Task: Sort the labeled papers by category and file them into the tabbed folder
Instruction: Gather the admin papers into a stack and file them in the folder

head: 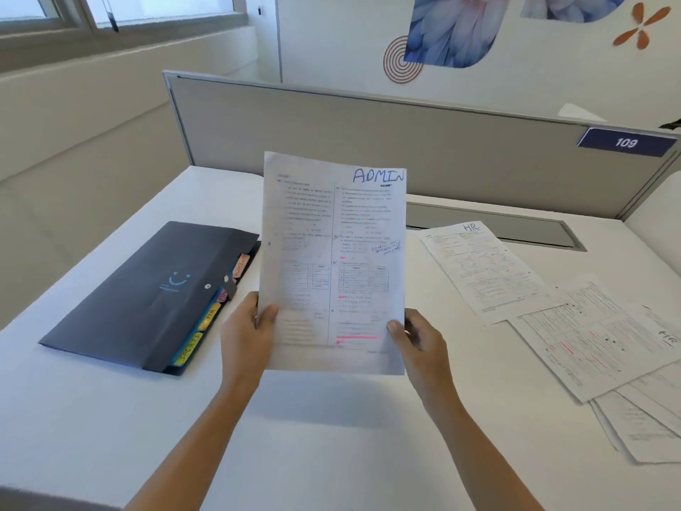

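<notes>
A thin white printed sheet marked ADMIN (333, 260) in blue handwriting at its top right corner is held upright in the air above the middle of a white desk (331, 437). It carries two columns of small print, small tables and pink highlighter strokes. The left hand (247, 335) pinches its lower left edge, thumb on the front and fingers curled behind. The right hand (418, 344) pinches the lower right edge the same way.

To the left, flat on the desk, lies a dark matte tabbed folder (147, 293) with a pale smiley mark and a snap flap; coloured tabs reading ADMIN, HR and SPORTS stick out along its right side. To the right, loose printed papers (597, 348) overlap in a fan, and the farthest sheet, marked HR (482, 267), lies flat.

A grey fabric partition (368, 142) bears a blue plate reading 109 (626, 142). Beyond is a white wall with blue feather art (453, 27), and a window (110, 9) at upper left.
</notes>
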### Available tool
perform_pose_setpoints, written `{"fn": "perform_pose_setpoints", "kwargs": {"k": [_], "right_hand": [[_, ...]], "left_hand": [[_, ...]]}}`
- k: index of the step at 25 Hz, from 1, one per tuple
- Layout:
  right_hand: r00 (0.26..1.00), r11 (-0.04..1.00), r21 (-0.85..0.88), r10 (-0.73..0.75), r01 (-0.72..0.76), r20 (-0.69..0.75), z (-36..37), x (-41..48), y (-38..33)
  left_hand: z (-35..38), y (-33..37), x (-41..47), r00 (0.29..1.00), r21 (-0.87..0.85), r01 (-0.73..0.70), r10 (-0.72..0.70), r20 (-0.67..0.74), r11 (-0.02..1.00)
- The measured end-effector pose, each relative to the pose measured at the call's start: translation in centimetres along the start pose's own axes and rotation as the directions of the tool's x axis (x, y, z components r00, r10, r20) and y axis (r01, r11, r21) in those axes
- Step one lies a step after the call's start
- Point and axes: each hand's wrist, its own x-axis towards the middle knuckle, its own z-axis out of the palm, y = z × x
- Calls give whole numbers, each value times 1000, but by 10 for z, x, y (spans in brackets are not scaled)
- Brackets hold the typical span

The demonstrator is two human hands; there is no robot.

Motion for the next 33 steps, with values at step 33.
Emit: {"fn": "perform_pose_setpoints", "kwargs": {"k": [33], "right_hand": [[805,920,227,389,-318,-448,155,-18,16]], "left_hand": [[-105,-89,129,767,788,-567,-194,611,242]]}}
